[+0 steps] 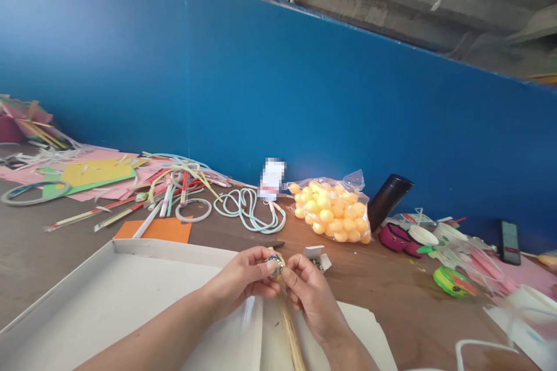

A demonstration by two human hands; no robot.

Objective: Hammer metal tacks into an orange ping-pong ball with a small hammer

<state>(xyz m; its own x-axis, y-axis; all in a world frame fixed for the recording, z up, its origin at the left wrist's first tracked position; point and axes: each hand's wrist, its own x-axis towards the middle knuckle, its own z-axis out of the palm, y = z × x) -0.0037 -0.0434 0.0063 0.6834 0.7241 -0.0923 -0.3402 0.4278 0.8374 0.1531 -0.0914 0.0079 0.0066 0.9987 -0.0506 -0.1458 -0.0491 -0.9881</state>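
Note:
Between its thumb and fingers, my left hand (252,272) grips a small round piece (275,262), dark blue and silvery with some orange at its edge. Closed in a pinch, my right hand (307,290) meets the right edge of this piece; what lies inside the pinch is hidden. A pale wooden stick (290,333) runs from below the fingers toward me. Just behind my right hand is a small open white box (317,255) with tiny shiny bits in it. A dark pointed tool (272,244) lies beyond my left fingertips.
A shallow white tray (108,301) occupies the left front. Farther back are an orange sheet (161,231), tape rolls (194,210), a lanyard (248,211) and a bag of orange balls (331,208). A black bottle (389,200) leans on the blue partition (304,98). Rightward are cups and a phone (509,242).

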